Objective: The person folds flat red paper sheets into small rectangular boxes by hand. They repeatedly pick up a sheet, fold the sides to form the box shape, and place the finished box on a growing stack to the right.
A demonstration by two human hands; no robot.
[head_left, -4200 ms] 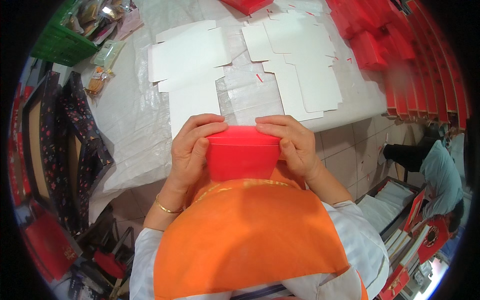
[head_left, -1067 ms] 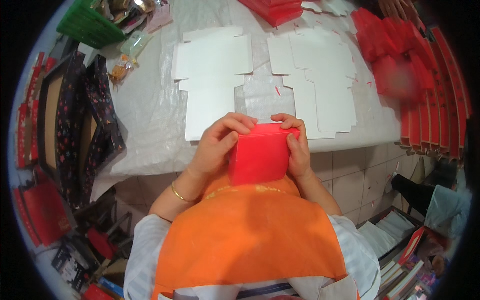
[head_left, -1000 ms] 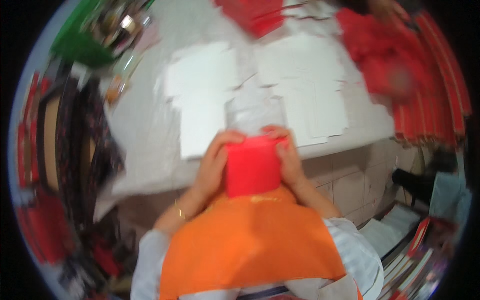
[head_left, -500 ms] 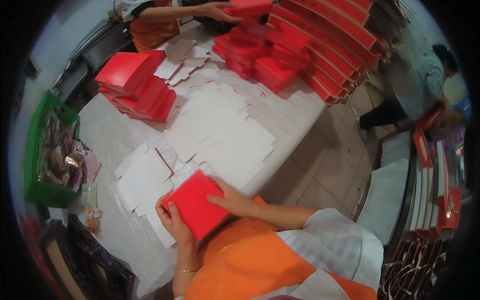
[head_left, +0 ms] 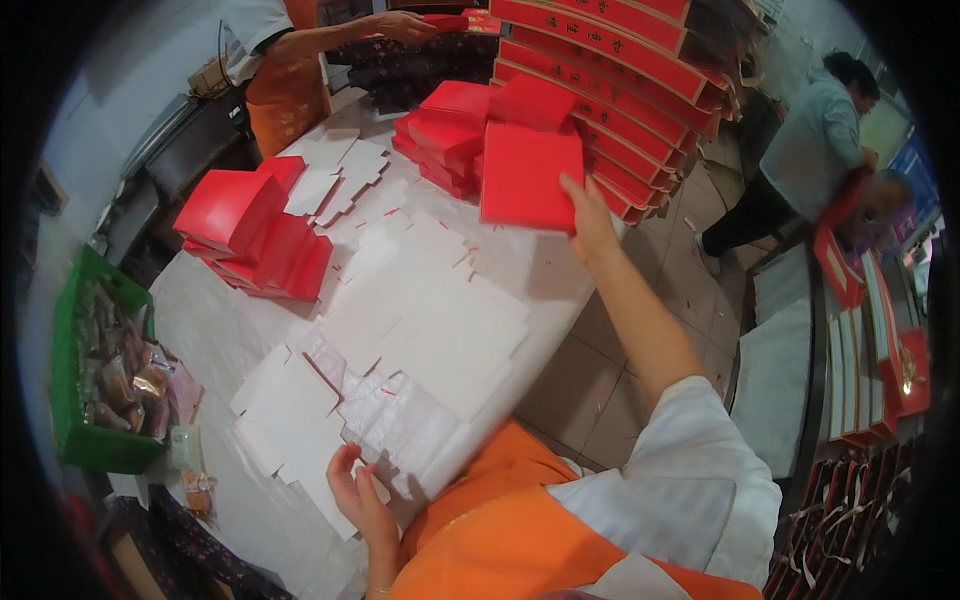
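Note:
A flat square red box (head_left: 531, 178) is gripped at its right edge by my right hand (head_left: 592, 212), arm stretched toward the far right of the table. It is in front of a pile of red boxes (head_left: 447, 125); whether it touches them I cannot tell. My left hand (head_left: 362, 494) hangs near the table's close edge, fingers loosely curled and apart, with nothing in it. Beside that hand lie flat white card blanks (head_left: 290, 405). More white blanks (head_left: 420, 290) are spread over the middle of the table.
Another stack of red boxes (head_left: 255, 230) stands at the far left. A green crate (head_left: 75, 400) of wrapped packets is on the left. Large red cartons (head_left: 600, 70) are stacked at the back. A co-worker's arm (head_left: 340, 38) reaches across behind; another person (head_left: 815, 140) bends at the right.
My right hand has carried the red box from in front of me to the far pile. My left hand has let go of it. The co-worker's hand has moved back from the pile.

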